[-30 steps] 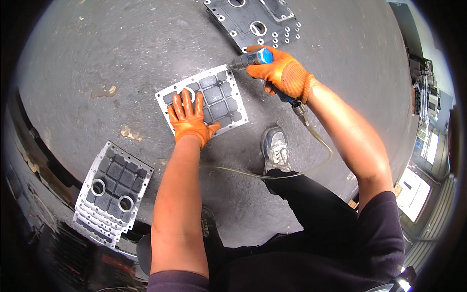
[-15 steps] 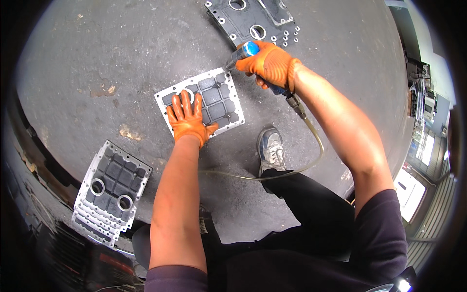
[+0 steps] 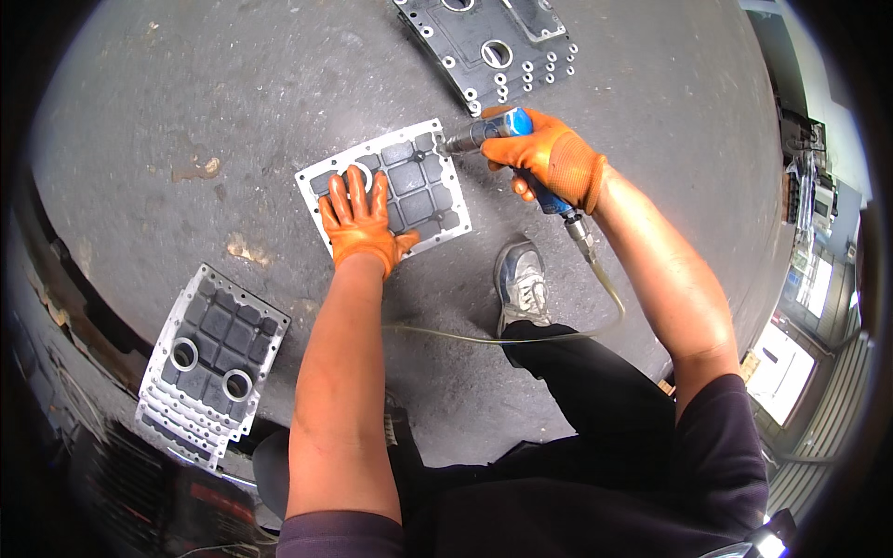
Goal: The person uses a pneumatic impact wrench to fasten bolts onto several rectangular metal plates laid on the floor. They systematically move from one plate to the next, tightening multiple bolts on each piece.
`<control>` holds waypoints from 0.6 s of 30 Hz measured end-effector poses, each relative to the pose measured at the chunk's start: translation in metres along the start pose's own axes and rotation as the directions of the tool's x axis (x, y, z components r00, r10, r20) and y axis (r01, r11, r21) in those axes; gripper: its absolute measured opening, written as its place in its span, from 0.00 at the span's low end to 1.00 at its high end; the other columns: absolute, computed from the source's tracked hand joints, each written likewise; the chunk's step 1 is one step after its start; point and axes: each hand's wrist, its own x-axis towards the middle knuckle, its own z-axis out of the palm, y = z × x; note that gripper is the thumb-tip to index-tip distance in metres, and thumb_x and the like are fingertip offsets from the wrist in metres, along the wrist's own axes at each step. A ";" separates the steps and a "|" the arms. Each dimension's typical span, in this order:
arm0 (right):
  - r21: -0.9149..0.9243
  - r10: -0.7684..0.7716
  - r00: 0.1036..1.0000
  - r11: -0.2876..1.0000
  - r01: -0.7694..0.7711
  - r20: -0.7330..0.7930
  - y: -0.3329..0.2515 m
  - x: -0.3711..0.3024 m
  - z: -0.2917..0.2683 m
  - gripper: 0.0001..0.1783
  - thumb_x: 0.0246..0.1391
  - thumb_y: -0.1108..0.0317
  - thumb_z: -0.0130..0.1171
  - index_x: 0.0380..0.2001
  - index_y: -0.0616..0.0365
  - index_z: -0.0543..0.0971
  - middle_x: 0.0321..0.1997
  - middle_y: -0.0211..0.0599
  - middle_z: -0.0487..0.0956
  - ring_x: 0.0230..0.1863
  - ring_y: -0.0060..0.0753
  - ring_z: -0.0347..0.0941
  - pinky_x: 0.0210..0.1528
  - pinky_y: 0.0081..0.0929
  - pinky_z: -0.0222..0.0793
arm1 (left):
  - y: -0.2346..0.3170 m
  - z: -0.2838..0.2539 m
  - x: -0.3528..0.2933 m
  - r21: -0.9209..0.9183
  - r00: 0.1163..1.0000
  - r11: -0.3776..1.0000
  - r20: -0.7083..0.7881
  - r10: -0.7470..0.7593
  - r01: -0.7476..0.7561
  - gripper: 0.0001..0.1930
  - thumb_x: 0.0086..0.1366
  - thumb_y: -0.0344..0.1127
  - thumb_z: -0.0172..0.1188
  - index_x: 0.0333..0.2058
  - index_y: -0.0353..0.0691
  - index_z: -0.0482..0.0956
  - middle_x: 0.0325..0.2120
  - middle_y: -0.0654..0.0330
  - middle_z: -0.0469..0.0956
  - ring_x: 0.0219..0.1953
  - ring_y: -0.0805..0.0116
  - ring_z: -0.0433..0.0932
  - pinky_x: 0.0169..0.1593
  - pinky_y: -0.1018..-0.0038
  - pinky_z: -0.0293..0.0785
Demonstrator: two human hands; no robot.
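A grey cast metal cover plate (image 3: pixel 409 179) with a bright rim and ribbed pockets lies flat on the dark work surface. My left hand (image 3: pixel 360 223), in an orange glove, presses on its left part with fingers spread. In my right hand (image 3: pixel 549 158), also gloved in orange, is a blue and grey pistol-shaped air tool (image 3: pixel 493 130). Its tip meets the plate's right edge, close to the upper right corner; the exact contact is too small to tell. A clear air hose (image 3: pixel 609 288) runs from the tool's handle, curving down and left behind my left forearm.
At lower left stands a stack of similar cover plates (image 3: pixel 219 344) with ring openings. Another stack of plates (image 3: pixel 465 46) lies at the top, right of the middle. My shoe (image 3: pixel 523 284) is below the plate. Equipment and a shuttered wall line the right rim.
My right hand has drawn the air tool right and down, from the plate's upper right corner to its right edge. The left hand stays put on the plate.
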 end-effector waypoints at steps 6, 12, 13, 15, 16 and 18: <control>-0.016 0.013 1.000 1.000 -0.013 -0.016 0.000 0.002 0.002 0.34 0.63 0.57 0.72 0.70 0.52 0.77 0.33 0.33 0.83 0.24 0.26 0.77 0.23 0.31 0.71 | -0.002 0.000 0.000 -0.016 1.000 1.000 -0.003 0.009 -0.009 0.67 0.61 0.81 0.65 0.87 0.63 0.35 0.88 0.53 0.33 0.87 0.38 0.24 0.84 0.37 0.22; -0.035 0.055 0.998 0.998 -0.057 -0.035 -0.001 0.011 -0.002 0.36 0.63 0.56 0.71 0.72 0.48 0.76 0.30 0.33 0.82 0.22 0.26 0.77 0.19 0.30 0.66 | -0.002 0.002 0.002 0.010 1.000 1.000 0.021 0.018 -0.019 0.66 0.63 0.84 0.60 0.87 0.61 0.34 0.88 0.52 0.30 0.87 0.37 0.24 0.83 0.36 0.20; -0.049 0.056 0.997 0.997 -0.058 -0.043 -0.001 0.012 0.000 0.36 0.63 0.56 0.72 0.73 0.47 0.76 0.30 0.33 0.82 0.22 0.26 0.76 0.19 0.29 0.65 | -0.002 0.002 0.002 0.017 0.999 1.000 0.025 0.022 -0.022 0.66 0.63 0.85 0.58 0.87 0.61 0.33 0.88 0.52 0.30 0.87 0.37 0.24 0.83 0.36 0.20; -0.101 0.043 0.998 0.994 -0.046 -0.036 0.000 0.014 0.004 0.37 0.62 0.55 0.72 0.73 0.46 0.76 0.30 0.34 0.83 0.22 0.27 0.76 0.19 0.30 0.66 | -0.002 0.004 0.003 0.029 0.999 0.999 0.026 0.019 -0.020 0.66 0.64 0.85 0.57 0.87 0.61 0.33 0.88 0.52 0.30 0.87 0.37 0.24 0.83 0.36 0.20; -0.139 0.030 0.999 0.990 -0.033 -0.021 0.002 0.016 0.005 0.37 0.62 0.55 0.72 0.73 0.46 0.76 0.31 0.35 0.83 0.22 0.27 0.76 0.20 0.31 0.67 | -0.002 0.006 0.003 0.035 0.999 0.999 0.027 0.020 -0.021 0.66 0.64 0.85 0.57 0.87 0.61 0.33 0.88 0.52 0.29 0.87 0.37 0.24 0.83 0.36 0.20; -0.202 0.006 1.000 0.979 -0.007 -0.005 -0.002 0.013 0.010 0.37 0.62 0.55 0.72 0.73 0.46 0.76 0.33 0.36 0.84 0.24 0.29 0.77 0.22 0.33 0.69 | -0.002 0.007 0.002 0.014 1.000 1.000 -0.023 0.018 -0.018 0.64 0.64 0.83 0.60 0.87 0.60 0.39 0.88 0.52 0.31 0.87 0.39 0.27 0.83 0.36 0.23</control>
